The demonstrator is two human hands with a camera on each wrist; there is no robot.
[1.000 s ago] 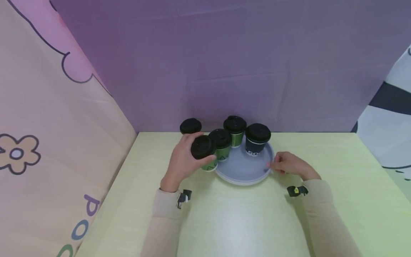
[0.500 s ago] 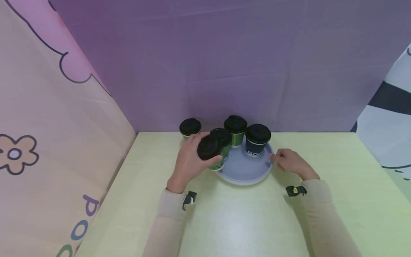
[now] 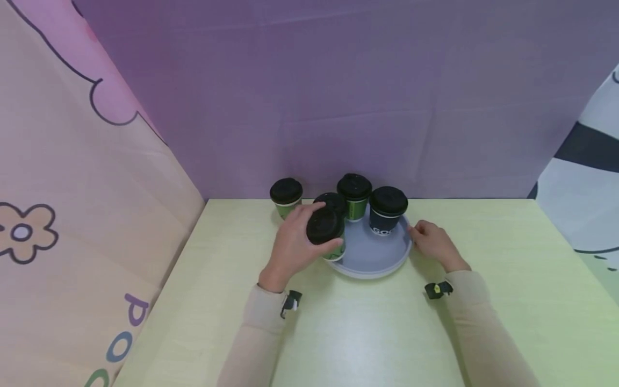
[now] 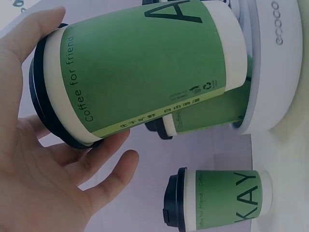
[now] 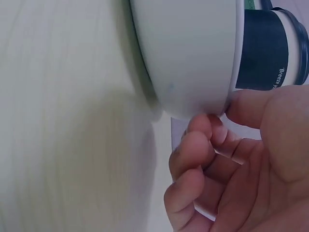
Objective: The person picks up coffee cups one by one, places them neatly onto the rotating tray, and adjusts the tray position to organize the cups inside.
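Note:
My left hand (image 3: 296,243) grips a green paper coffee cup (image 4: 145,67) near its black lid, thumb and fingers around it. In the head view that cup overlaps the left edge of a round grey-white tray (image 3: 369,260). On the tray stand a green cup (image 3: 357,209) at the back, a dark navy cup (image 3: 384,221) to its right, and another green cup with a black lid (image 3: 331,202), partly hidden behind the held one. My right hand (image 3: 434,244) pinches the tray's right rim between thumb and fingers; the right wrist view shows its pale side wall (image 5: 193,58).
One more green lidded cup (image 3: 286,196) stands on the pale table (image 3: 338,333) left of the tray, behind my left hand. A purple cloth backdrop (image 3: 309,107) rises along the table's back edge, and a printed cloth (image 3: 96,188) hangs at the left.
My left hand has carried its cup rightward, from beside the tray to over its left edge. The right hand has shifted slightly up along the rim. The other cups stay put.

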